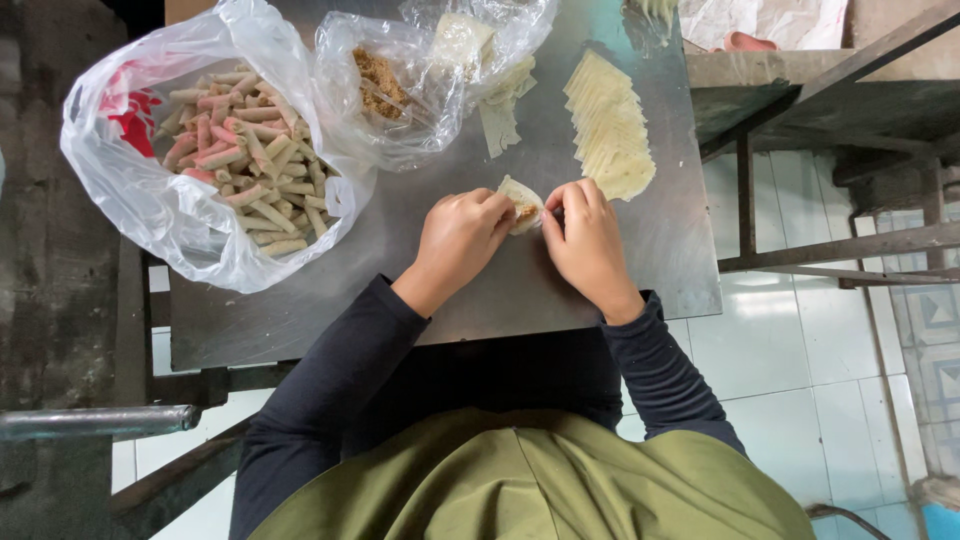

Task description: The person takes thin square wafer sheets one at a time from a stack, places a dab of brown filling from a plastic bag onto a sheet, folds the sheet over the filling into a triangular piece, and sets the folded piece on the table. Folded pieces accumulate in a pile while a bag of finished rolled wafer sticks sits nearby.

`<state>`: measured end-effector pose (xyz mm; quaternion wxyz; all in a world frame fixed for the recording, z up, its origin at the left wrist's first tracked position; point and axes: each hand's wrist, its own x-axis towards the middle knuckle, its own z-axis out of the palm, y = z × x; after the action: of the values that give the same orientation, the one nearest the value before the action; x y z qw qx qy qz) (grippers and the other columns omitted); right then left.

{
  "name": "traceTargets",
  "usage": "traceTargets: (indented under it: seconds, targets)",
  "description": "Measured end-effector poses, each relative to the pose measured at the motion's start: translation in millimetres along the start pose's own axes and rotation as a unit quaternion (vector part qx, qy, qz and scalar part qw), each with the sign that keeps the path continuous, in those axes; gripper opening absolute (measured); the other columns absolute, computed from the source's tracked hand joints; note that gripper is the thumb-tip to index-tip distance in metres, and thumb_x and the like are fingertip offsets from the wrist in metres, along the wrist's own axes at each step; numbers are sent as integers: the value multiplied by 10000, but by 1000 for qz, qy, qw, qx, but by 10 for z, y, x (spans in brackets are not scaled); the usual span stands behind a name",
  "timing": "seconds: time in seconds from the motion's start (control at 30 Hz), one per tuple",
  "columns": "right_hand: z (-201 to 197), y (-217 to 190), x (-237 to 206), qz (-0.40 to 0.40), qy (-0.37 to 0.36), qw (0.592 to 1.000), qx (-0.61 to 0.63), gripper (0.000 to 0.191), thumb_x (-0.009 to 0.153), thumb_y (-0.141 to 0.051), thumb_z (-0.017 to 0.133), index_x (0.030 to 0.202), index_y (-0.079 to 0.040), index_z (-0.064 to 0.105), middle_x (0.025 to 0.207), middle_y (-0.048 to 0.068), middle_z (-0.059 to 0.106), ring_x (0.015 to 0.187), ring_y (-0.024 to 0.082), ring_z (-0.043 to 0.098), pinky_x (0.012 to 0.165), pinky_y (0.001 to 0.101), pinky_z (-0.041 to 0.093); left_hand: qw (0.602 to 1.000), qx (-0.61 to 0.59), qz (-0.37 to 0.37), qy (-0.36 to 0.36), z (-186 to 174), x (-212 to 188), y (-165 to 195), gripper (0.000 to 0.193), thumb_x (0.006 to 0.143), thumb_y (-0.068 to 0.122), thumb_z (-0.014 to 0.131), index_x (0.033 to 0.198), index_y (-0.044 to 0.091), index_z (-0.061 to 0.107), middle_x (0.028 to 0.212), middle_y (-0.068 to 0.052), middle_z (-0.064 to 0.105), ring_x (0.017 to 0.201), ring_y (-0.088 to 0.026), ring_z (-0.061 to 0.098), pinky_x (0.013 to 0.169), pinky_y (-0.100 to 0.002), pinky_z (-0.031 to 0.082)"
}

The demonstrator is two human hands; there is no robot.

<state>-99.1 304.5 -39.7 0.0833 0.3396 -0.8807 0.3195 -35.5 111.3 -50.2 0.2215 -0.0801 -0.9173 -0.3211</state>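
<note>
Both hands, left (458,240) and right (588,245), pinch a filled wrapper (521,203) between fingertips, just above the metal table (480,290), near the wrapper stack (610,125). Pressing too hard could tear the thin sheet and spill the brown filling

Bag of finished rolls (245,160), filling bag (385,85), stacked wrappers (610,130), metal table (480,310).

At mid-frame, the left hand (462,235) and right hand (585,240) pinch a pale filled wrapper (522,203) between them on the metal desk (480,290). Upper left sits a white bag of rolled sticks (250,150) — upper right, a fanned row of wrappers (608,125).
</note>
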Motion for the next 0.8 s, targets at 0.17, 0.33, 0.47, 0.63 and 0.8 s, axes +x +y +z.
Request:
traceTargets:
  seconds: [0.17, 0.33, 0.47, 0.63, 0.8]
  targets:
    - [-18, -97, 3, 37, -26, 996, 80, 130, 947, -41, 685, 1035, -15, 594, 983, 122, 646, 861, 280, 658, 781, 399, 509, 999, 6, 38, -19, -46, 8, -25, 111, 832, 181, 777, 862, 100, 707, 877, -39, 723, 791, -259, 690, 732, -406, 485]
    - [-36, -173, -4, -51, -27, 993, 107, 204, 931, 40, 665, 1127, 12, 616, 1054, 141, 656, 932, 288, 668, 815, 381, 540, 996, -30, 59, -57, -134, 30, -77, 162, 802, 220, 785, 881, 101, 708, 911, -23, 733, 821, -238, 692, 745, -386, 456]
    - [-49, -200, 5, -80, -35, 993, 83, 242, 919, 55, 674, 1152, -9, 679, 1052, 126, 658, 963, 307, 656, 838, 388, 536, 994, -20, 85, -71, -170, 27, -112, 121, 830, 193, 752, 904, 110, 708, 899, -10, 726, 844, -233, 696, 755, -389, 449]
    - [-97, -202, 27, -112, -48, 989, 80, 268, 887, 40, 704, 1150, -7, 683, 1078, 123, 652, 993, 324, 642, 852, 403, 525, 993, 29, 107, -46, -116, 52, -91, 80, 890, 168, 719, 864, 109, 670, 855, -31, 698, 811, -241, 690, 751, -398, 450]
    - [-121, -110, 110, -124, -84, 986, 75, 257, 846, 20, 711, 1100, 1, 685, 1024, 130, 635, 960, 338, 629, 814, 413, 513, 999, -16, 29, -24, -102, 55, -57, 109, 932, 182, 713, 881, 100, 664, 797, -34, 696, 717, -274, 660, 722, -404, 458]
